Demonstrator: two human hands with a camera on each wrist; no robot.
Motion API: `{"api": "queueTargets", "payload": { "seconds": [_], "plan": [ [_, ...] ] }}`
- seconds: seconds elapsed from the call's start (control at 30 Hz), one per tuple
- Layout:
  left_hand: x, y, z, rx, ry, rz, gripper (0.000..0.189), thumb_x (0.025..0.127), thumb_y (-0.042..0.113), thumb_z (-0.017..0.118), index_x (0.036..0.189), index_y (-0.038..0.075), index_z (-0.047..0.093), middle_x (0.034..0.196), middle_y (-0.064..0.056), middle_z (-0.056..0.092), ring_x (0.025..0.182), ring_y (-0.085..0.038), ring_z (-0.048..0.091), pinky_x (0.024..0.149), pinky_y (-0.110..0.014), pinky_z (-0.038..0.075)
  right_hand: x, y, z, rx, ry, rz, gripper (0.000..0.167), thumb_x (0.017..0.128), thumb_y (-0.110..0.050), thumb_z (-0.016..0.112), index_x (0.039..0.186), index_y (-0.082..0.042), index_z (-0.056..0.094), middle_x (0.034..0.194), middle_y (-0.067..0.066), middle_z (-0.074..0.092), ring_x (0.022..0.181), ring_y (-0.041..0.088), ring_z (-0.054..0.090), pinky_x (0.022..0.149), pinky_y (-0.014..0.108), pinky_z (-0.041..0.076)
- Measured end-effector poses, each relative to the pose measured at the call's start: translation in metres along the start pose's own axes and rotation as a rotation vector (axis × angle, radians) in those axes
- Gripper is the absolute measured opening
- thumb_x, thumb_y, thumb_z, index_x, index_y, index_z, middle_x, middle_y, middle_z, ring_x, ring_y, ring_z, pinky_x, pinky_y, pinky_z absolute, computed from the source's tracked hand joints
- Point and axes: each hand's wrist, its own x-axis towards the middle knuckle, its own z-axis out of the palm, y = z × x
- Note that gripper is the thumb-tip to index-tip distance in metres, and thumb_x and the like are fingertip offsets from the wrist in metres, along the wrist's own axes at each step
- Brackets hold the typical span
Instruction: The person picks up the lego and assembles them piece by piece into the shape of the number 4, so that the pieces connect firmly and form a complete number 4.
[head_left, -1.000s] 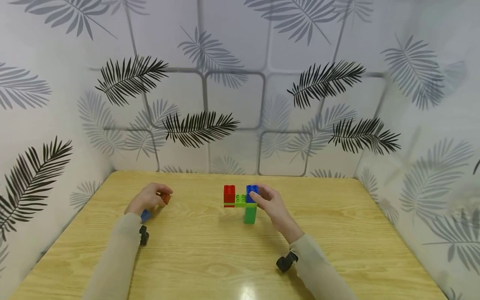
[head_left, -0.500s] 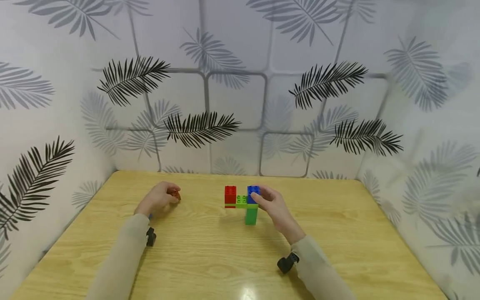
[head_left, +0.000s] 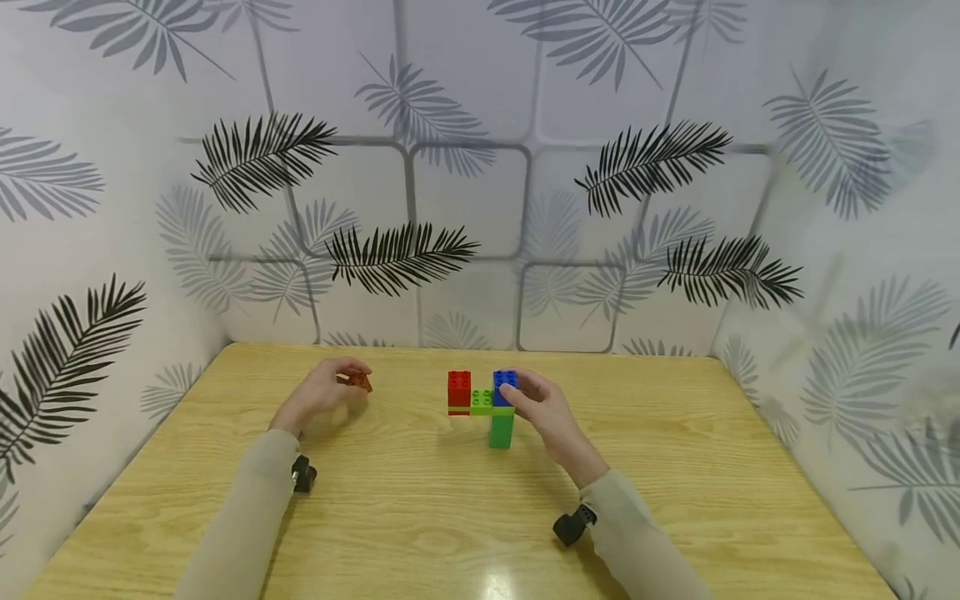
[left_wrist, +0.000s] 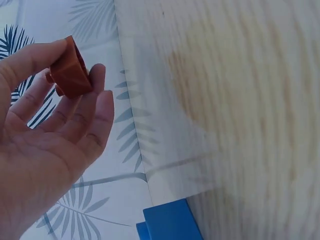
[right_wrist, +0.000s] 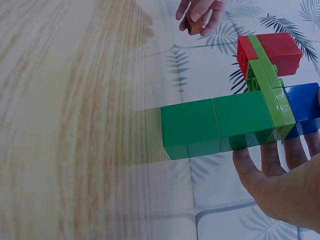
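Observation:
My left hand (head_left: 321, 394) pinches a small orange-brown toy brick (left_wrist: 72, 70) between thumb and fingertips, raised over the left part of the table. In the left wrist view the brick's hollow side faces the table. My right hand (head_left: 553, 417) grips a joined brick build at its upper right, thumb on the blue brick (head_left: 505, 379). Beneath the blue brick runs a lime-green piece (head_left: 482, 402), set on two stacked green bricks (right_wrist: 217, 125) that form a column. Red brick (head_left: 459, 387) parts sit above and below the lime piece's left end, overhanging the table.
A loose blue brick (left_wrist: 172, 221) lies on the wooden table (head_left: 420, 517) by the left wrist, hidden behind that arm in the head view. A white wall with leaf patterns (head_left: 472, 192) borders the table at the back and sides.
My left hand has carried the orange-brown brick rightward toward the build, and its forearm now covers the loose blue brick in the head view. The right hand and the build have stayed in place.

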Motion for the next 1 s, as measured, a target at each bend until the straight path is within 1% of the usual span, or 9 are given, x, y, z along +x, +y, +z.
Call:
{"api": "queueTargets", "payload": {
  "seconds": [0.1,0.2,0.4,0.53,0.67,0.73,0.9,1.0],
  "plan": [
    [0.002,-0.001,0.002,-0.012,0.009,0.028,0.038,0.092,0.007,0.065,0.129,-0.002,0.057,0.125,-0.024,0.059,0.108,-0.033,0.061,0.091,-0.04,0.052,0.0,0.0,0.0,0.0,-0.001,0.002,0.046,0.097,-0.028,0.064,0.138,-0.01,0.055,0.132,0.012,0.06,0.12,0.024,0.059,0.108,0.043,0.043],
    [0.002,0.0,0.005,-0.029,0.035,0.039,0.037,0.093,0.01,0.066,0.128,0.002,0.059,0.123,-0.021,0.061,0.106,-0.031,0.061,0.087,-0.04,0.054,-0.001,0.001,0.0,-0.005,-0.002,0.007,0.047,0.096,-0.029,0.064,0.138,-0.01,0.055,0.133,0.012,0.06,0.121,0.024,0.058,0.108,0.043,0.043],
    [0.004,0.004,0.008,-0.083,0.135,0.057,0.037,0.095,0.014,0.065,0.131,0.008,0.059,0.119,-0.017,0.062,0.102,-0.026,0.059,0.082,-0.046,0.054,0.002,0.002,-0.001,-0.002,-0.006,0.008,0.049,0.096,-0.029,0.064,0.14,-0.009,0.054,0.133,0.014,0.06,0.123,0.029,0.058,0.108,0.043,0.044],
    [0.004,0.007,0.013,-0.113,0.163,0.072,0.039,0.094,0.021,0.067,0.131,0.012,0.06,0.117,-0.014,0.062,0.104,-0.026,0.057,0.082,-0.047,0.054,0.003,0.002,-0.002,0.013,-0.012,0.013,0.048,0.096,-0.027,0.064,0.139,-0.009,0.054,0.133,0.014,0.06,0.125,0.031,0.056,0.107,0.043,0.044],
    [0.004,0.012,0.021,-0.122,0.169,0.084,0.041,0.094,0.028,0.067,0.132,0.016,0.059,0.116,-0.011,0.062,0.103,-0.026,0.056,0.081,-0.051,0.054,0.002,0.003,-0.002,0.014,-0.012,0.013,0.049,0.096,-0.027,0.064,0.14,-0.009,0.054,0.134,0.013,0.06,0.125,0.03,0.056,0.107,0.042,0.044],
    [0.005,0.016,0.025,-0.106,0.181,0.093,0.042,0.094,0.031,0.068,0.133,0.017,0.059,0.115,-0.01,0.063,0.102,-0.025,0.057,0.08,-0.048,0.055,0.002,0.003,-0.002,0.01,-0.011,0.014,0.048,0.097,-0.027,0.064,0.141,-0.009,0.053,0.134,0.013,0.06,0.124,0.028,0.057,0.108,0.042,0.044],
    [0.008,0.026,0.033,-0.056,0.227,0.134,0.043,0.093,0.034,0.068,0.132,0.018,0.06,0.114,-0.009,0.066,0.1,-0.023,0.059,0.076,-0.032,0.052,0.002,0.001,-0.001,0.009,0.003,0.013,0.047,0.097,-0.027,0.064,0.139,-0.01,0.055,0.133,0.012,0.06,0.118,0.022,0.06,0.107,0.042,0.044],
    [0.008,0.033,0.038,-0.058,0.232,0.158,0.043,0.093,0.031,0.069,0.132,0.016,0.06,0.116,-0.01,0.067,0.101,-0.024,0.06,0.077,-0.031,0.051,0.001,0.002,-0.001,0.01,0.009,0.009,0.047,0.096,-0.028,0.065,0.139,-0.01,0.055,0.131,0.012,0.061,0.118,0.022,0.061,0.106,0.042,0.045]
  ]
}}
